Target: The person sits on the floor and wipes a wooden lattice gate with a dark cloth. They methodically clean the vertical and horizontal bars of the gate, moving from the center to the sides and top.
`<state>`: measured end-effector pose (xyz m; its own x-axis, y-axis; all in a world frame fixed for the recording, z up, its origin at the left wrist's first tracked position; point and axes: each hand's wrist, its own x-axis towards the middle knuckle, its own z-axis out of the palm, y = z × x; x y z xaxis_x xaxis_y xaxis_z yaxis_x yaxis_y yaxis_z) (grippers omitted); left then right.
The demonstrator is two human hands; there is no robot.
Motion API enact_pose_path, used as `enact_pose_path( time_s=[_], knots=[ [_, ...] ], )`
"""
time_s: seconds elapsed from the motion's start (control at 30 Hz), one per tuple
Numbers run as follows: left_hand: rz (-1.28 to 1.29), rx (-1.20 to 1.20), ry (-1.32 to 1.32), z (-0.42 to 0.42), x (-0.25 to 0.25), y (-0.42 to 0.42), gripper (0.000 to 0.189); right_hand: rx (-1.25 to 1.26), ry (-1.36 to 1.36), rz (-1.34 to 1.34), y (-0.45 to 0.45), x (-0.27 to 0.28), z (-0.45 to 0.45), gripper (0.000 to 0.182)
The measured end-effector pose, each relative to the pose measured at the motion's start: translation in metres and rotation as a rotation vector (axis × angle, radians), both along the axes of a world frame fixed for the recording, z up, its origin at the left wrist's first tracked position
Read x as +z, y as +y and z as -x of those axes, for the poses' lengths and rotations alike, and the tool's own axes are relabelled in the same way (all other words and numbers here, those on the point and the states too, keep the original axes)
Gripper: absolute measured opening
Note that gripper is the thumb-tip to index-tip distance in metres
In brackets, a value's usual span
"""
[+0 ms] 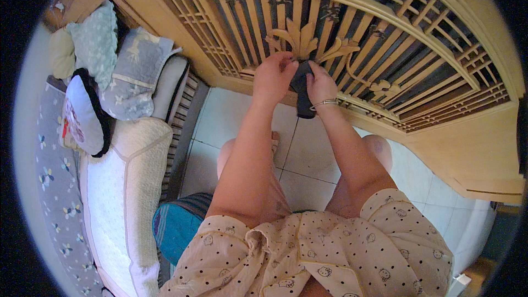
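A dark strip of cloth (305,105), possibly a sock, hangs in front of a carved wooden flower (293,38) on a lattice panel. My left hand (272,77) has its thumb and fingers pinched together at the cloth's upper left edge, close to the base of the carving. On the other side, my right hand (322,86), with a bracelet (325,104) at its wrist, grips the cloth's right edge. The cloth's lower end dangles over the tiled floor. The exact pinch points are partly hidden by my fingers.
The slatted wooden lattice (255,24) spans the far side, with wire ties on some slats. Along the left runs a padded sofa (144,165) bearing several cushions (93,49). A teal round stool (175,225) stands beside my left leg. White tiles (311,148) cover the floor.
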<state>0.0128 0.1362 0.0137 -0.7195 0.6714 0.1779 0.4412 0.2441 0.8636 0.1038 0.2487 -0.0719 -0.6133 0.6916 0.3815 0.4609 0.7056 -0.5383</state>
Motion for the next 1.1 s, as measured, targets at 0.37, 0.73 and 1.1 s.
enact_pose_path(
  time_s=[0.37,0.73,1.1],
  knots=[
    [0.042,0.047,0.032,-0.010,-0.003,-0.009,0.030,0.049,-0.628,-0.057,-0.006,0.035,-0.025,0.039],
    [0.012,0.056,0.022,0.003,-0.012,-0.007,0.029,0.101,0.071,0.199,0.005,-0.005,-0.019,0.042],
    [0.001,0.050,-0.007,0.004,-0.012,-0.011,0.031,0.028,-0.564,-0.056,-0.006,0.017,-0.006,0.053]
  ],
)
